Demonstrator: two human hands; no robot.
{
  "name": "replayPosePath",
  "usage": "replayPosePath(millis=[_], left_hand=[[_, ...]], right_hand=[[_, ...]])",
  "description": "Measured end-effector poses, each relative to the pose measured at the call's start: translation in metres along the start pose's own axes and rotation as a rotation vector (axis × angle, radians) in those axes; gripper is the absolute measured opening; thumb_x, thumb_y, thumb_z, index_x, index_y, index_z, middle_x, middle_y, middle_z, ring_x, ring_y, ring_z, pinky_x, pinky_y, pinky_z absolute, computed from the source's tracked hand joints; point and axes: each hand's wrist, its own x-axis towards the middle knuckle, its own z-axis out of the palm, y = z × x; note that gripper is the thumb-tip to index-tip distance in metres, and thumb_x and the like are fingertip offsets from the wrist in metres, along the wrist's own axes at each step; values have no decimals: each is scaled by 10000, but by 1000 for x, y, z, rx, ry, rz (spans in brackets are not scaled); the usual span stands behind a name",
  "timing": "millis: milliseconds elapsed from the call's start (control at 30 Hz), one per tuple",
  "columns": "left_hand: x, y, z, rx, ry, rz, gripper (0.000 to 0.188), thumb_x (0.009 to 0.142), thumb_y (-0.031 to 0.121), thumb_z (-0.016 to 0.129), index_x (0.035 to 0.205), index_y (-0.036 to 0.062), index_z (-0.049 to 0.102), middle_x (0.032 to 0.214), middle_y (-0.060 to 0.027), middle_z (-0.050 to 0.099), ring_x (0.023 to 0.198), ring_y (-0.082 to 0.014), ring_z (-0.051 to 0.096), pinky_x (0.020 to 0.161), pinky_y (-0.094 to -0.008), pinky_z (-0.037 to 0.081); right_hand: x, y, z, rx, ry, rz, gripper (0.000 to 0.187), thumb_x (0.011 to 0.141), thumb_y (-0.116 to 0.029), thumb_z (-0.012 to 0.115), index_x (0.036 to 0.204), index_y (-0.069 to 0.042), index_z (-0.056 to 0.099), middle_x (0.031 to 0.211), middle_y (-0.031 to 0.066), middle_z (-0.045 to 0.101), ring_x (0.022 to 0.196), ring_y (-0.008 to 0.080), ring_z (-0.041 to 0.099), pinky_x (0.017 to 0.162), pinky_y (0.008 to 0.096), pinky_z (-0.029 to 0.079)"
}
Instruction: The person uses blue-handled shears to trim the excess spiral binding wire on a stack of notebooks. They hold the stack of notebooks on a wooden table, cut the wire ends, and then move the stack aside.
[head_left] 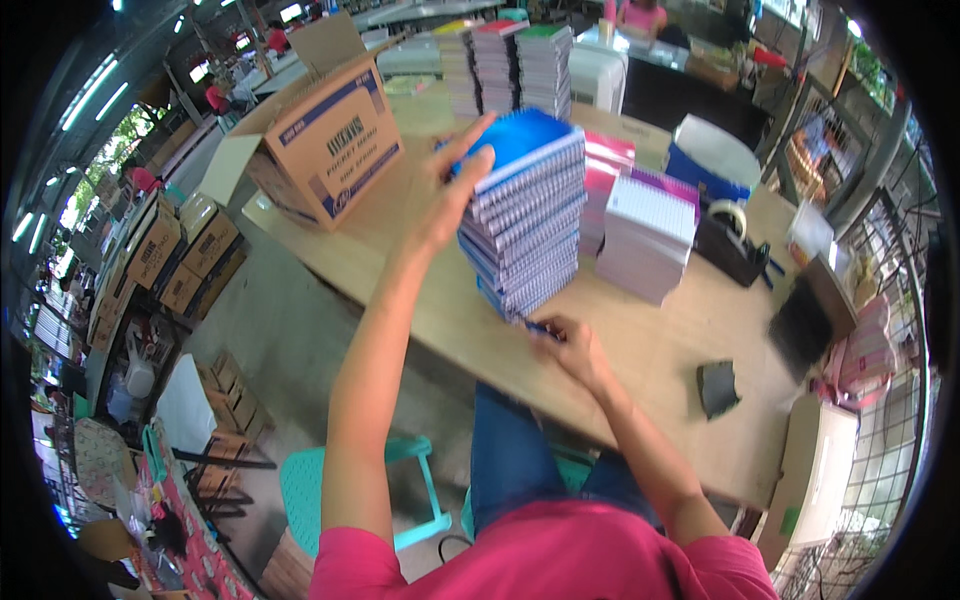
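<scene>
A tall stack of small spiral notebooks with blue covers stands at the table's near edge, its wire bindings facing me and to the right. My left hand grips the top of the stack at its left side, with thumb and fingers on the uppermost blue cover. Low down, by the foot of the stack, my right hand is closed on a small, slim dark blue thing. Its tip points at the lowest notebooks; its kind is too small to tell.
Right of the stack are white-paged notebooks, a black tape dispenser and a dark scrap. An open carton stands at left, more notebook stacks behind. A turquoise stool is below the table.
</scene>
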Motion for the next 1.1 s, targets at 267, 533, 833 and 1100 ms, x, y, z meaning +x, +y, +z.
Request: replayPosePath(millis=[267,533,833,1100], left_hand=[[26,-56,-50,-313,537,-30,819,965,715,239,1574,169,195,1516,-144,399,1341,-298,425,1120,-482,303],[106,-246,1,-217,557,-393,544,971,374,587,1398,63,458,1361,-151,459,1217,-250,461,1000,-399,401],[100,-321,60,575,-311,-296,591,825,357,761,1310,101,539,1372,-167,427,1290,-383,419,1048,-479,402],[148,-282,161,634,-475,-446,605,762,368,807,1217,71,541,1299,-151,493,1197,-363,489,963,-450,442]], right_hand=[[-40,13,-62,-332,172,-158,499,710,-165,806,1144,-18,608,1048,169,602,989,362,560,855,462,460],[-27,4,-61,-413,134,32,572,662,-201,818,1154,-24,586,1043,164,583,939,359,551,833,476,447],[-24,25,-55,-491,148,90,599,694,-360,808,1163,-65,581,1068,168,568,929,353,540,807,502,432],[-39,37,-48,-457,134,176,588,749,-334,803,1226,-84,567,1150,147,566,1012,348,543,851,488,424]])
